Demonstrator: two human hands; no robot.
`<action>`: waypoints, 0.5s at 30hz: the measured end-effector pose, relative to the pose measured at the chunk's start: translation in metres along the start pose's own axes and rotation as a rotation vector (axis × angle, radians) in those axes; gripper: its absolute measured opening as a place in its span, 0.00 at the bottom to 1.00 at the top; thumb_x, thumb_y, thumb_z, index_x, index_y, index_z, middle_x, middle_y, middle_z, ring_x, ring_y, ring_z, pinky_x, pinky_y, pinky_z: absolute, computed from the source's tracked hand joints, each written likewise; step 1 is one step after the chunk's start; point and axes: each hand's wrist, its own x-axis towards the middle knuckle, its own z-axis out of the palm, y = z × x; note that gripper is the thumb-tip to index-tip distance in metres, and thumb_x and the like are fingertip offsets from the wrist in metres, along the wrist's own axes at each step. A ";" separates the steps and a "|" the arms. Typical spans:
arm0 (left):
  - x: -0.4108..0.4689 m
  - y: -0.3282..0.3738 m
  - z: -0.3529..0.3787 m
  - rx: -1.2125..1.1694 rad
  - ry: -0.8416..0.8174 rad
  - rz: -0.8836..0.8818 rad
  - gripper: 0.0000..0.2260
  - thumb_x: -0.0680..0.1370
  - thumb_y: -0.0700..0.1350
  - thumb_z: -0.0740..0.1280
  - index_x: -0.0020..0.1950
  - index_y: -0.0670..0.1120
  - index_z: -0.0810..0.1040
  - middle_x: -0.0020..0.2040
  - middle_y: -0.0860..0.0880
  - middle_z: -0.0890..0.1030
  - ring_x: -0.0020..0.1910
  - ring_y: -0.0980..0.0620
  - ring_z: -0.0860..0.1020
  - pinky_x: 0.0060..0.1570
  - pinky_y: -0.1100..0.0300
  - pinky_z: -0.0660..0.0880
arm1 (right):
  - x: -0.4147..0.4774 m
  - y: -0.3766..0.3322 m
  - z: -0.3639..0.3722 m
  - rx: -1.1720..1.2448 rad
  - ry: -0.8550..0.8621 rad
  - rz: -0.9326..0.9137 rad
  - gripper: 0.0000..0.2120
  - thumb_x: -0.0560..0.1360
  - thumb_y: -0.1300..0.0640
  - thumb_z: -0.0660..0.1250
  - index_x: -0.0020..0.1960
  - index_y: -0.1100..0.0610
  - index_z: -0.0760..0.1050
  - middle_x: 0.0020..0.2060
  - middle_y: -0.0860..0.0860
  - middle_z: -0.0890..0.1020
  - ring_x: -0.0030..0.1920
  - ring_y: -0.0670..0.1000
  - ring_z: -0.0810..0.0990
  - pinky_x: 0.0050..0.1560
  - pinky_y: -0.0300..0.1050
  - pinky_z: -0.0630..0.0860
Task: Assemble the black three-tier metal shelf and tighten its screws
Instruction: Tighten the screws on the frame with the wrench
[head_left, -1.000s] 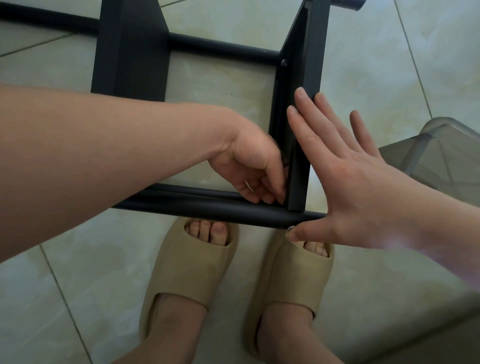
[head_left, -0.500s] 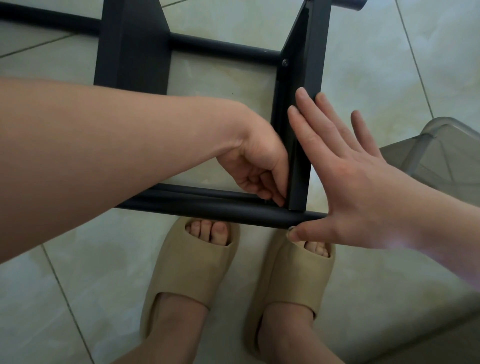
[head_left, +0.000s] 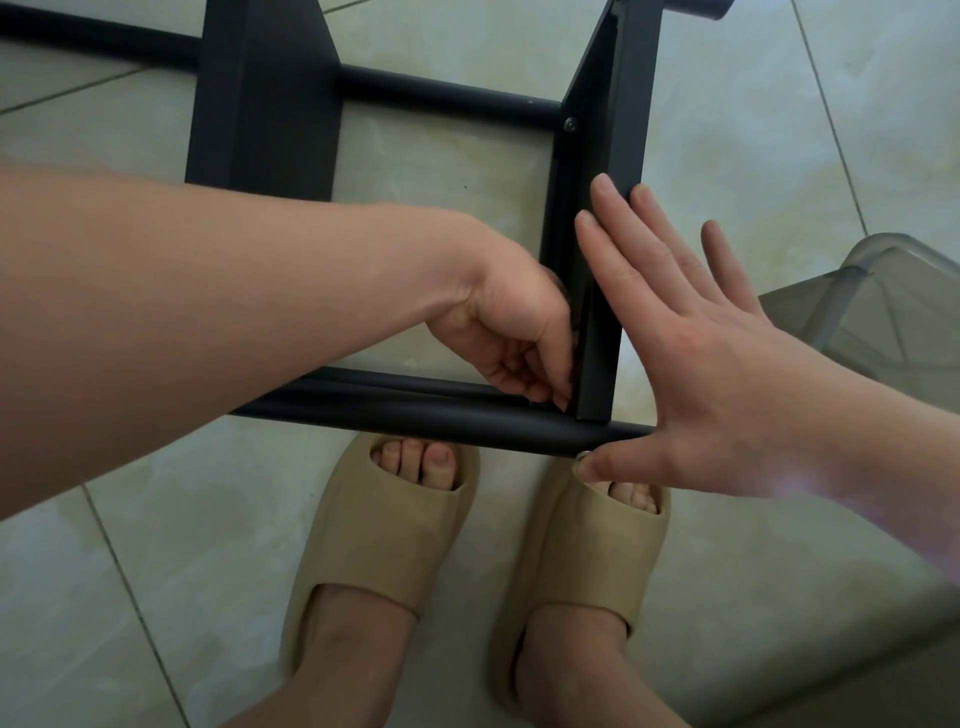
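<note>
Curling against shelf panel (head_left: 626, 130), left hand (head_left: 511, 332) hides anything held.

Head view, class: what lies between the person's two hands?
The black shelf panel lies between them: left hand curled at its inner face, right hand flat against its outer face, shown in the head view.

The black shelf (head_left: 270, 93) lies on the floor (head_left: 156, 571). The right hand (head_left: 727, 374) presses flat on the outer side of the shelf's right panel (head_left: 631, 104), with the thumb at the near tube (head_left: 415, 415). The left hand (head_left: 511, 343) curls its fingers against the panel's inner side, where the panel meets that tube. Whether they hold anything is hidden.
</note>
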 end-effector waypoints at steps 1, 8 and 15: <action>0.000 -0.001 0.000 -0.009 0.005 0.010 0.07 0.76 0.30 0.66 0.45 0.40 0.80 0.40 0.44 0.81 0.38 0.52 0.77 0.46 0.61 0.73 | 0.000 0.000 0.000 0.000 0.000 0.000 0.67 0.61 0.25 0.66 0.81 0.53 0.30 0.79 0.44 0.28 0.78 0.47 0.27 0.79 0.62 0.37; -0.001 -0.006 0.001 -0.050 0.019 0.074 0.09 0.75 0.28 0.65 0.41 0.41 0.79 0.35 0.46 0.81 0.36 0.53 0.78 0.43 0.62 0.75 | 0.000 0.000 0.000 0.001 -0.001 0.000 0.68 0.61 0.25 0.68 0.81 0.53 0.31 0.79 0.44 0.28 0.78 0.46 0.27 0.79 0.63 0.37; -0.004 -0.007 0.000 -0.092 -0.030 0.056 0.10 0.76 0.29 0.65 0.42 0.42 0.80 0.38 0.47 0.82 0.40 0.53 0.79 0.45 0.62 0.76 | 0.000 0.000 -0.001 0.002 -0.004 0.001 0.67 0.61 0.25 0.66 0.81 0.53 0.31 0.79 0.44 0.28 0.78 0.46 0.27 0.79 0.63 0.37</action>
